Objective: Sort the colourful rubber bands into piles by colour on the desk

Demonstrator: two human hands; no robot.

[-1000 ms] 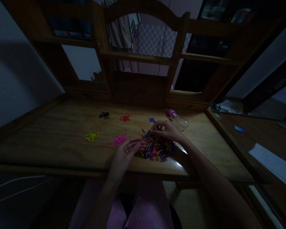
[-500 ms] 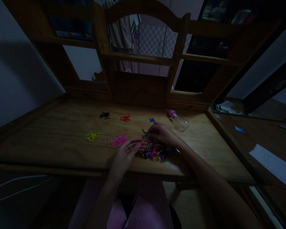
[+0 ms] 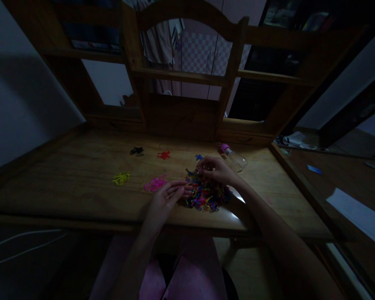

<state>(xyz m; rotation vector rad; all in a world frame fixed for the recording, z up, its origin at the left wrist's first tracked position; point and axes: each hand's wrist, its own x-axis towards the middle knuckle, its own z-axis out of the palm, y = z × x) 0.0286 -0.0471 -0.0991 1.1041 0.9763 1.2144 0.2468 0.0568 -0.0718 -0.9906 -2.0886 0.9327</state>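
A mixed heap of small coloured rubber bands lies on the wooden desk in front of me. My left hand rests at the heap's left edge, fingers stretched out and touching the bands. My right hand hovers over the heap's far side with its fingertips pinched together on something too small to make out. Sorted little piles lie around: pink, yellow, red, black and blue.
A clear small bottle with a pink cap lies just beyond my right hand. A wooden hutch with shelves rises at the desk's back. Papers lie on a side surface to the right. The room is dim.
My right hand dipped onto the heap's far edge and has lifted slightly back up, fingertips pinched. My left hand has stayed in place.
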